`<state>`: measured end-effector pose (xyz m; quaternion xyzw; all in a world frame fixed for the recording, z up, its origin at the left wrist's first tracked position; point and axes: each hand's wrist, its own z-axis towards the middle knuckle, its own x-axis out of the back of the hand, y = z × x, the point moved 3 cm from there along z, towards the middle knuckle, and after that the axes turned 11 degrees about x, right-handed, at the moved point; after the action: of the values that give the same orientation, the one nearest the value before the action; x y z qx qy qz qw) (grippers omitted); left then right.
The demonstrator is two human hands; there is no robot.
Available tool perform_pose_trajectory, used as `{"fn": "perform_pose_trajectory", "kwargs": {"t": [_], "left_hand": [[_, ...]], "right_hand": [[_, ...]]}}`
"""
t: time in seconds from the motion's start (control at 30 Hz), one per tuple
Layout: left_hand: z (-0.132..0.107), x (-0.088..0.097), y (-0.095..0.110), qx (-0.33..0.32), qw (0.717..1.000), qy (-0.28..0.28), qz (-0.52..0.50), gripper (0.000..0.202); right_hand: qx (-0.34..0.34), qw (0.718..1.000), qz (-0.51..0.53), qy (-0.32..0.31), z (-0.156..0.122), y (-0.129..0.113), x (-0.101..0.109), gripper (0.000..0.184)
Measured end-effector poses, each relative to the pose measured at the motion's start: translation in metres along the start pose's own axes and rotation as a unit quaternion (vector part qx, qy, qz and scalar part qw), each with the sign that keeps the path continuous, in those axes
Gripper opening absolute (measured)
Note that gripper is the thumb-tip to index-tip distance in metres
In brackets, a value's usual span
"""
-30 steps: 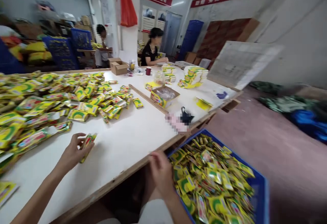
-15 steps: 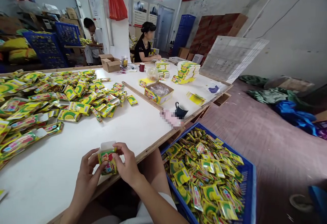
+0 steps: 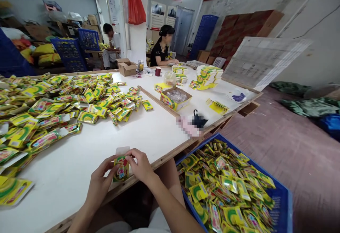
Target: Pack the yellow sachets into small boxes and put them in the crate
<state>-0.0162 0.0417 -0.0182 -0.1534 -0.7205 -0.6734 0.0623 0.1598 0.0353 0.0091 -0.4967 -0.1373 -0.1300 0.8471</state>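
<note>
Between my two hands, at the near edge of the white table [image 3: 103,140], is a small yellow and green printed box [image 3: 121,171] with its white top flap standing up. My left hand [image 3: 102,178] pinches the box's left side between thumb and fingers. At the upper right of the box, my right hand [image 3: 139,165] grips it by the edge near the flap. A wide heap of similar small boxes [image 3: 55,109] covers the left of the table, several with flaps open. A larger flattened-looking box [image 3: 14,190] lies at the left edge.
A blue crate [image 3: 281,204] full of the small boxes stands at my right. A wooden strip [image 3: 156,100] lies across the table. Beyond it are an open carton [image 3: 179,98] with plastic inside, a dark mug [image 3: 198,119] and stacked packs [image 3: 208,75]. Another person [image 3: 162,50] sits at the far side.
My view has turned left, so the scene sits further right. Both hands still hold the box, and my right fingers have moved up closer to its flap.
</note>
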Motion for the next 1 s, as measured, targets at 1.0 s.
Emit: {"fn": "perform_pose_trajectory", "kwargs": {"t": [1.0], "left_hand": [[0.004,-0.001,0.019,0.015,0.995,0.025,-0.095,0.024]], "right_hand": [[-0.011,0.998,0.06,0.018,0.007,-0.015,-0.009,0.013]]}}
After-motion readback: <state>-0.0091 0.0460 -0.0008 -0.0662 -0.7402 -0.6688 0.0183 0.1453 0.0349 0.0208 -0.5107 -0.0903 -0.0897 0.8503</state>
